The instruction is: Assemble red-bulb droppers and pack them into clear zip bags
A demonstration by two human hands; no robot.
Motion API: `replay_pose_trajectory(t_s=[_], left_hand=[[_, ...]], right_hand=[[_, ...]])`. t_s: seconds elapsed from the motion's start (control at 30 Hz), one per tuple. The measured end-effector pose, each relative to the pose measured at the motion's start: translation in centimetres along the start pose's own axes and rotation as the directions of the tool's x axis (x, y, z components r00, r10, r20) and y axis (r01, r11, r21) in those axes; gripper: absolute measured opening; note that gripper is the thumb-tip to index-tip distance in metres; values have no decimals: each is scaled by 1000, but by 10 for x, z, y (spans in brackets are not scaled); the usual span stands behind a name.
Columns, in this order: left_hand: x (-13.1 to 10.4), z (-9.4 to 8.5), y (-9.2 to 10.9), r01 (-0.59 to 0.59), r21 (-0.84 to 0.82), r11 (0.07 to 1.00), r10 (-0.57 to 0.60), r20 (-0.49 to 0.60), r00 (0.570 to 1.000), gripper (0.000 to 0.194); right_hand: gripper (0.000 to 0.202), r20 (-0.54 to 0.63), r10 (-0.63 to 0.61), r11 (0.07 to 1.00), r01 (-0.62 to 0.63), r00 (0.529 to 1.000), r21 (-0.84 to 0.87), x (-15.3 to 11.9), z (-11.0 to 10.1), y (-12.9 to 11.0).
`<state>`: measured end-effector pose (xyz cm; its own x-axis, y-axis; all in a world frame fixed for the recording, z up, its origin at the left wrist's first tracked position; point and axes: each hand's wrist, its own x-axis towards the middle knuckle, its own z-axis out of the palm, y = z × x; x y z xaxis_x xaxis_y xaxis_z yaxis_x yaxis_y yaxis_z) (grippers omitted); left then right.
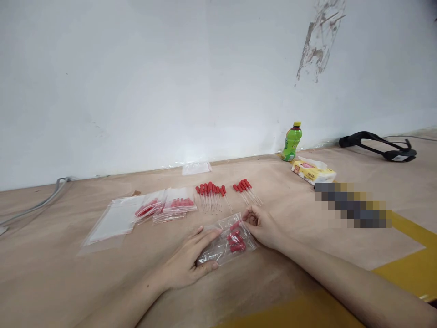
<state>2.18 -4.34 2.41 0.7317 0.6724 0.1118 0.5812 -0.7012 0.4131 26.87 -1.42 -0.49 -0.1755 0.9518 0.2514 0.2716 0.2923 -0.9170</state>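
A clear plastic bag (218, 251) with several red-capped droppers (238, 246) inside lies on the table in front of me. My left hand (191, 259) rests on the bag's left end, its fingers and thumb spread apart. At the bag's upper right corner, the fingers of my right hand (257, 223) are pinched together, close to a red cap; the exact grip is hard to see. Beyond the bag lie two groups of loose red-capped droppers, a larger one (210, 189) and a smaller one (243, 186) to its right.
Filled bags (177, 209) and flat plastic bags (112, 222) lie at left, another bag (197, 168) near the wall. Farther right stand a green bottle (291, 142), a tissue pack (314, 172) and a black headset (378, 145). A cable (37, 205) runs at far left.
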Motion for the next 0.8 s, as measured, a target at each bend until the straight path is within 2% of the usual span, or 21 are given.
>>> replay_pose_trajectory(t_s=[0.1, 0.17, 0.23, 0.3, 0.4, 0.5, 0.6, 0.7, 0.8], left_hand=[[0, 1, 0, -18, -5, 1000, 18, -13, 1000, 61], [0, 1, 1, -6, 1, 1000, 6, -10, 1000, 61], [0, 0, 2, 9, 7, 1000, -9, -4, 1000, 60], [1, -1, 4, 6, 12, 1000, -6, 4, 1000, 58], [2, -3, 6, -14, 10, 1000, 14, 5, 1000, 52], [2, -3, 8, -15, -22, 1000, 15, -9, 1000, 44], [1, -3, 7, -10, -73, 997, 9, -20, 1000, 35], [0, -3, 7, -8, -114, 993, 4, -31, 1000, 29], [0, -3, 7, -6, -140, 990, 0, -40, 999, 27]], right_hand=[[18, 109, 6, 991, -21, 994, 134, -3, 3, -1], [20, 129, -8, 995, -5, 992, 101, -1, -2, -1], [19, 35, -12, 998, 14, 999, -54, 6, -13, 0], [15, -91, -29, 961, 2, 995, -278, 18, -26, -1], [10, -142, -94, 792, -12, 985, -610, 42, -36, -4], [16, -179, -91, 618, -85, 980, -782, 67, -29, -10], [22, -242, -4, 508, -206, 970, -836, 88, -13, -12], [24, -289, 69, 485, -285, 955, -827, 102, 1, -11], [23, -290, 96, 514, -297, 952, -805, 105, 8, -13]])
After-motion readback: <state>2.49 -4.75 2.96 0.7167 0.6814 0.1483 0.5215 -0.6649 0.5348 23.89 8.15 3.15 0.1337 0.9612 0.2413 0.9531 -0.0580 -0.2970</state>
